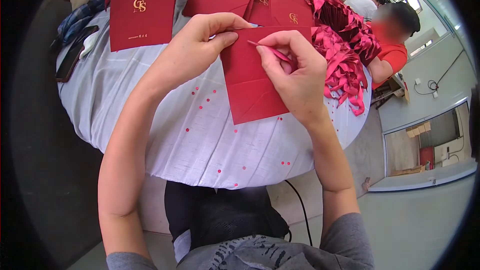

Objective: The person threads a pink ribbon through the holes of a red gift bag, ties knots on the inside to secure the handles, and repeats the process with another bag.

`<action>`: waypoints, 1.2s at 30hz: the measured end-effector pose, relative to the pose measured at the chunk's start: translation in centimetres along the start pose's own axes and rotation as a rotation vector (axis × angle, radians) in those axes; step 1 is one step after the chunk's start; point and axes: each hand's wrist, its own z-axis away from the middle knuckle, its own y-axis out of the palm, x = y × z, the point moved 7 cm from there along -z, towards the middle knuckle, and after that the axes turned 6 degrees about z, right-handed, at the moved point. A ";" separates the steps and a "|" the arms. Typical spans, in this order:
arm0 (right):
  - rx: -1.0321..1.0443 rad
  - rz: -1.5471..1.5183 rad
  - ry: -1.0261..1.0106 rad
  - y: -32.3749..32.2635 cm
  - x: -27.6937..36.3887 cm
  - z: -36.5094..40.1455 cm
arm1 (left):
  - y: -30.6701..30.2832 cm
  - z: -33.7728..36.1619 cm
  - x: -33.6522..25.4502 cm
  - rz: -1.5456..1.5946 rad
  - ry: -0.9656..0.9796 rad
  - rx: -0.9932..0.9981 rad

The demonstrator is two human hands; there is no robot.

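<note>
Bright, even indoor daylight through a fisheye lens with black corners.

I see the light coming from a window [413, 1] at upper right, washed out to white. The white tablecloth [150, 120] is bright without glare, and the satin ribbon pile [345, 65] carries small highlights. The left hand [200, 50], right hand [295, 70], red paper bag [250, 90] and thin ribbon end [274, 53] are sharp, with only soft shadows. Lines bow toward the edges, the left side sinks into dark vignette, and a person [395, 55] at the far side has a smeared patch over the head.
</note>
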 end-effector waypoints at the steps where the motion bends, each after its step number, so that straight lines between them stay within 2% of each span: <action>1: 0.032 0.049 -0.008 0.1 0.1 0.0 | 0.1 0.0 -0.1 0.004 0.006 0.002; 5: -0.070 0.071 -0.049 0.0 0.5 0.1 | 0.2 0.1 -0.2 0.008 -0.017 0.001; 13: -0.112 0.098 -0.137 -0.3 1.1 0.5 | 0.5 0.5 -1.4 0.020 -0.039 -0.012; 15: -0.124 0.108 -0.129 -0.4 1.4 0.6 | 0.6 0.5 -1.3 0.008 -0.017 -0.025; 19: -0.159 0.259 -0.221 -0.4 2.6 0.7 | 0.4 0.9 -2.0 -0.008 0.153 -0.146; 22: -0.172 0.367 -0.236 -0.2 3.5 0.7 | 0.8 1.5 -3.3 -0.169 0.203 -0.176; 23: -0.133 0.412 -0.213 0.0 3.5 0.6 | 0.9 1.5 -3.6 -0.167 0.212 -0.176; 25: -0.115 0.401 -0.186 0.0 3.8 0.5 | 1.3 2.0 -5.3 -0.368 0.410 -0.208; 26: -0.092 0.385 -0.158 0.0 3.9 0.3 | 1.4 2.1 -5.7 -0.323 0.424 -0.236; 34: -0.050 0.263 -0.006 -0.2 3.2 0.1 | 0.8 2.0 -5.5 -0.302 0.398 -0.283; 36: -0.066 0.019 0.104 -0.3 1.9 0.2 | 0.5 2.0 -5.1 -0.278 0.376 -0.318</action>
